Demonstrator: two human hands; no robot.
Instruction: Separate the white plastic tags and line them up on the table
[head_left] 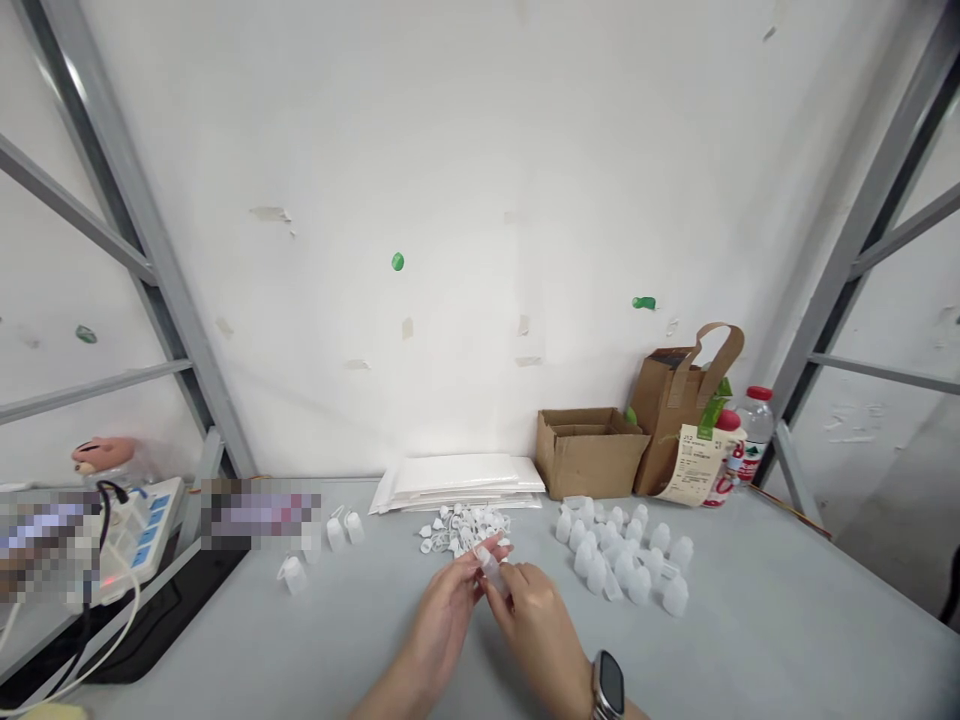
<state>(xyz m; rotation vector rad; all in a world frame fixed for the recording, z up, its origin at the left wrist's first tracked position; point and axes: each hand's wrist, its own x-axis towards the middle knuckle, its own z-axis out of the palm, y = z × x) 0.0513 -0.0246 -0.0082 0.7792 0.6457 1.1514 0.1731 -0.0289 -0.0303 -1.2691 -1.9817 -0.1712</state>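
Note:
A small translucent plastic bottle [493, 572] is held between my two hands at the front middle of the table, tilted with its top away from me. My left hand [448, 603] is closed about its upper end, with fingertips showing behind it. Curled round its lower part is my right hand [534, 608]. Fingers hide the details at the bottle's top. Just beyond my fingertips lies a pile of small white caps with loops [465, 524]. Many similar bottles [626, 553] stand and lie to the right. Several bottles with white looped tops [293, 574] stand at the left.
White padded envelopes [457, 475] are stacked against the wall. A cardboard box [592, 465], a brown paper bag [660, 405] and a red-capped bottle [756, 425] stand back right. At the left are a power strip [154, 530] with cables and a black flat object [176, 610].

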